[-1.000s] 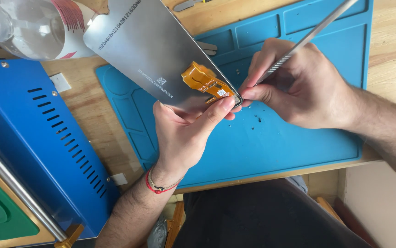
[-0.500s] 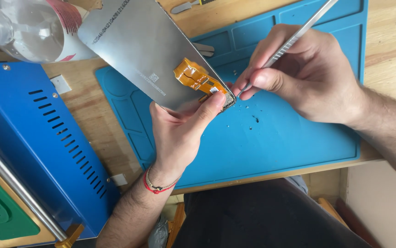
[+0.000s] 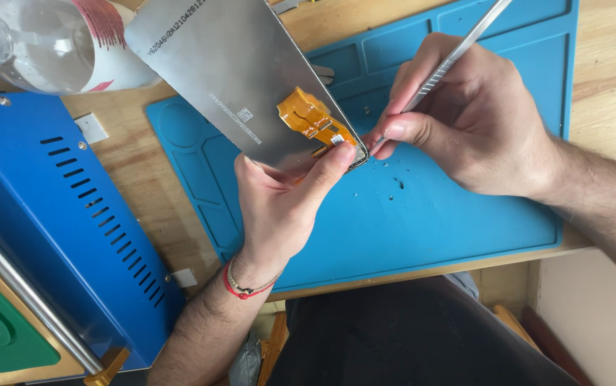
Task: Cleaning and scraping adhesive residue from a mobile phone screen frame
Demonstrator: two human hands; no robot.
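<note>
The panel (image 3: pixel 229 78) is silver-grey with an orange ribbon (image 3: pixel 313 120); the mat (image 3: pixel 465 229) is blue (dark specks), the wristband (image 3: pixel 240 289) red.

The panel (image 3: pixel 236 78) is a flat, thin, silver-grey sheet with shiny metal on its back. It is held up in the air, tilted, above the top left part of the blue mat (image 3: pixel 451 221). Its lower corner is pinched in the left hand (image 3: pixel 283 207), with the thumb on top. A small orange strip (image 3: pixel 313 121) with tiny parts sits on the panel near that corner. The tool (image 3: pixel 451 61) is a long, thin, silver metal stick. The right hand (image 3: pixel 476 121) holds it like a pen, slanted. Its tip touches the panel's lower corner, right beside the left thumb.
</note>
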